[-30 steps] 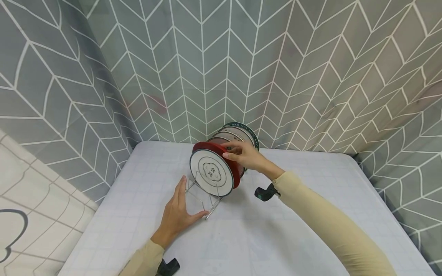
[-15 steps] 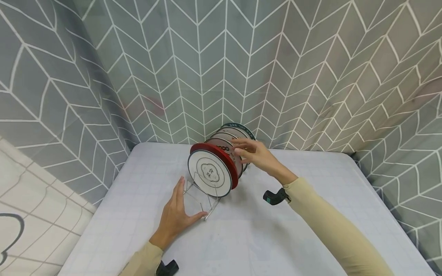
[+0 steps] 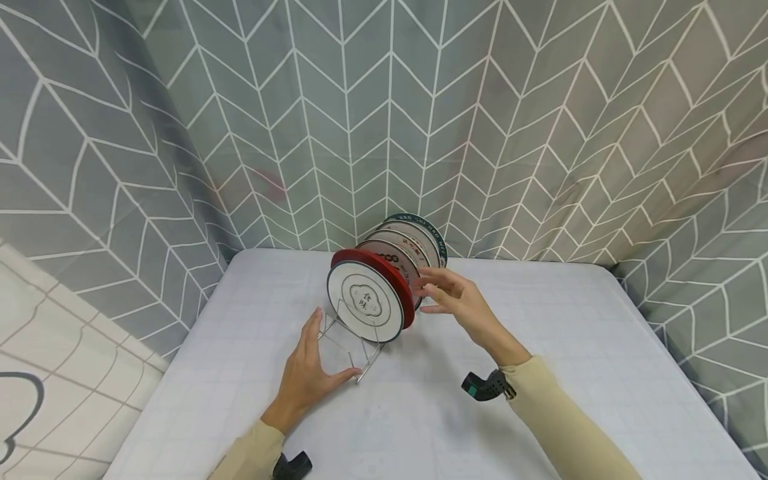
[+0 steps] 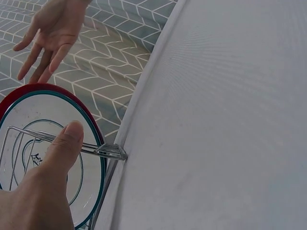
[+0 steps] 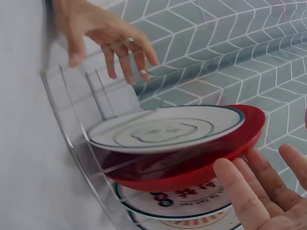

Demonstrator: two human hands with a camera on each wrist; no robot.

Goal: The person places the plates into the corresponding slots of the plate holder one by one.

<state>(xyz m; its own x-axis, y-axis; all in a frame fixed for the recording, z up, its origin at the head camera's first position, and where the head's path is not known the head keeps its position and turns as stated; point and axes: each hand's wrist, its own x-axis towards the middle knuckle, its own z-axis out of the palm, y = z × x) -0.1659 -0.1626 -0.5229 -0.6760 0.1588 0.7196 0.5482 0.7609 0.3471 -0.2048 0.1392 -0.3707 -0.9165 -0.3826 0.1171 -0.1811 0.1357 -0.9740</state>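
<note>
A wire dish rack (image 3: 367, 361) lies on the table with several plates standing in it. Foremost is a white plate (image 3: 364, 301) with a dark rim and printed characters at its centre. Behind it stands a red plate (image 3: 396, 280), then several white printed plates (image 3: 429, 245). My left hand (image 3: 307, 371) spans the near end of the rack, fingers straight along one side and thumb at the opposite rail. In the left wrist view the thumb (image 4: 64, 148) overlaps the wires. My right hand (image 3: 462, 303) holds nothing; its spread fingers are beside the right edges of the plates.
White cloth covers the table (image 3: 516, 427). Grey chevron-patterned curtain (image 3: 336, 133) rises behind it and on both sides, with the farthest plates close to the back one. A black wrist camera (image 3: 486, 385) sits under the right wrist.
My right hand has come away from the red plate and moved right and toward me, uncovering the printed plates behind. My left hand stays at the rack's near end.
</note>
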